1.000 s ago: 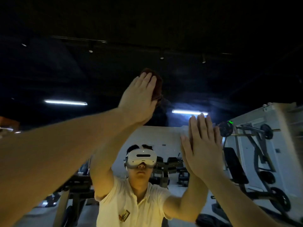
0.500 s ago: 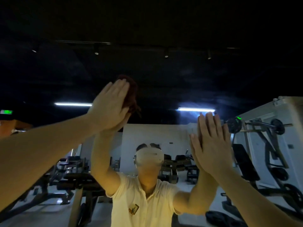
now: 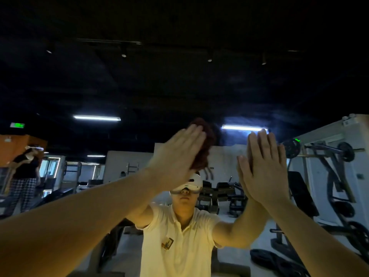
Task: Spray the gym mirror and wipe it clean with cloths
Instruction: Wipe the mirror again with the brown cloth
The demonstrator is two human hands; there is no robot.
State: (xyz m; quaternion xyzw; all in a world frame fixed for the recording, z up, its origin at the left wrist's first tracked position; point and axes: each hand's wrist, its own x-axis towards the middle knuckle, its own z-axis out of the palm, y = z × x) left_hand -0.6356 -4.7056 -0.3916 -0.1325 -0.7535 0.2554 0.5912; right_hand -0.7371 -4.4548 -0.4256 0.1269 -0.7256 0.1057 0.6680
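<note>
**Gym mirror (image 3: 179, 86) under two flat hands**

Just above the reflected white headset (image 3: 192, 183), the left hand (image 3: 177, 156) presses a dark red cloth (image 3: 203, 150) against the glass, its fingers (image 3: 191, 134) straight and held together. Right of the headset, the right hand (image 3: 263, 170) lies flat on the glass, fingers straight and close together. I cannot tell whether a cloth lies under it.

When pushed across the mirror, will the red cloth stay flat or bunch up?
Likely bunches: the cloth looks crumpled under the left hand, a loose end hanging below. Probably light, since that flat hand alone pins it to the mirror.
</note>
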